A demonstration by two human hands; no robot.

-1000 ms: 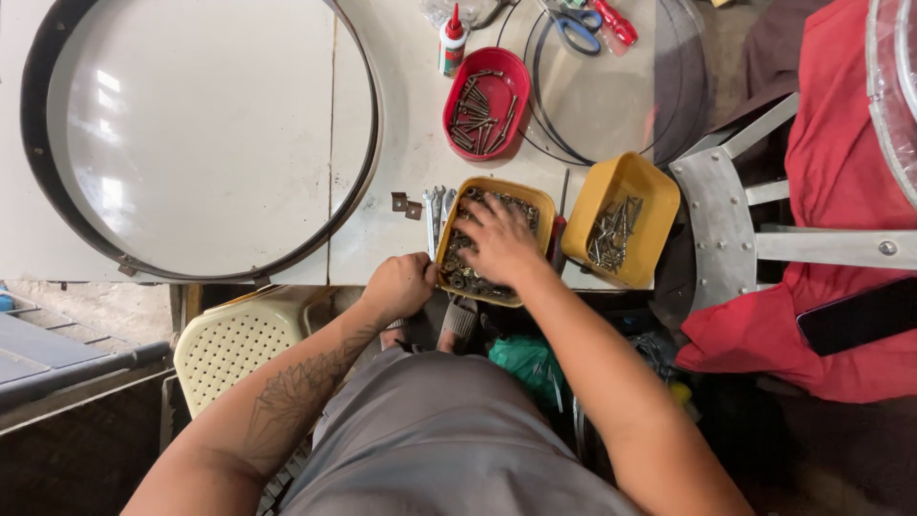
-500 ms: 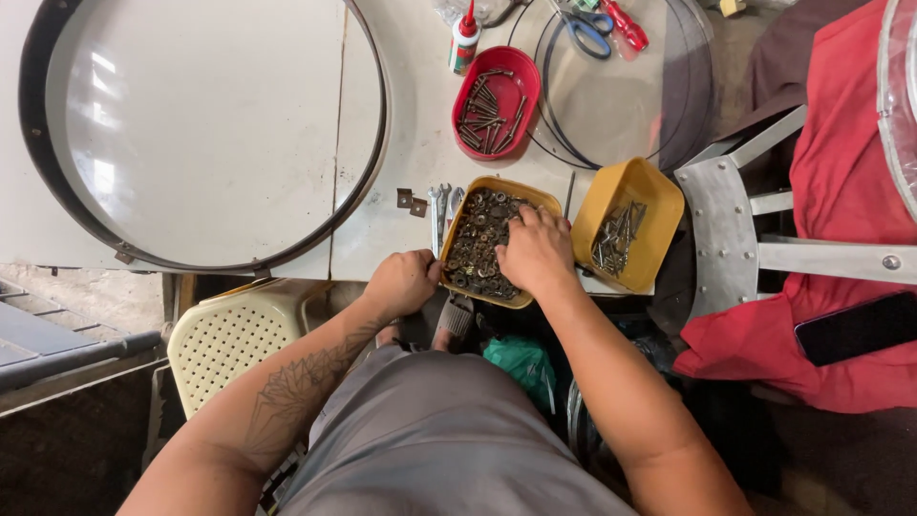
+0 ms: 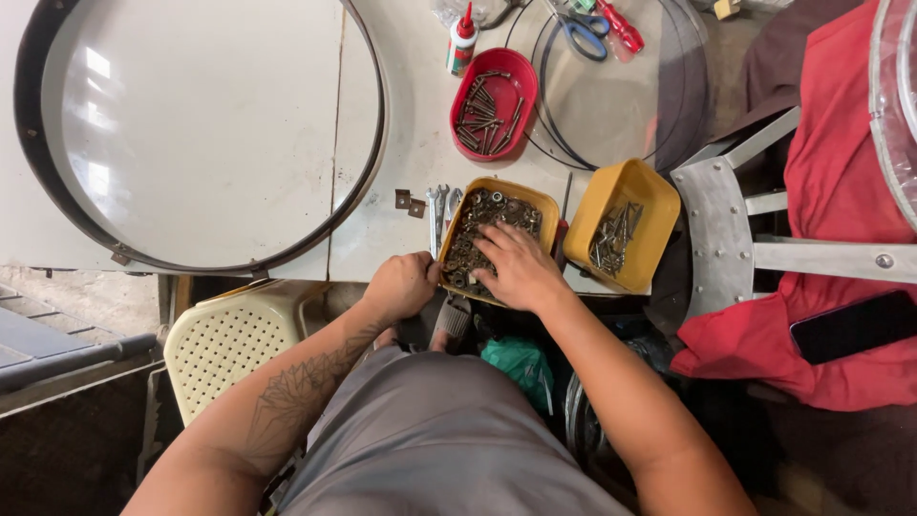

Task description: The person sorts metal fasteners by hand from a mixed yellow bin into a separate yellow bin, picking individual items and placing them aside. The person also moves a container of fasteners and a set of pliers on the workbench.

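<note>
A yellow tray [image 3: 535, 198] full of nuts and washers sits at the near edge of the white table [image 3: 411, 143]. My right hand [image 3: 516, 268] lies flat in this tray, fingers spread over the small parts. Whether it holds any of them is hidden. My left hand [image 3: 401, 285] is closed in a fist at the tray's near left corner, against the table edge; what is inside it cannot be seen. Two small wrenches [image 3: 441, 205] lie just left of the tray.
A second yellow tray [image 3: 650, 205] with screws stands to the right, a red tray [image 3: 521, 81] of screws farther back. A large black hoop [image 3: 358, 191] covers the table's left. Glue bottle [image 3: 462, 43], scissors [image 3: 578, 29], cream perforated stool [image 3: 224, 344], metal frame [image 3: 726, 229], red cloth [image 3: 831, 191] with a dark phone [image 3: 855, 325].
My right hand has slid from the tray's middle toward its near right side. My left fist has stayed at the tray's corner. The view has shifted slightly.
</note>
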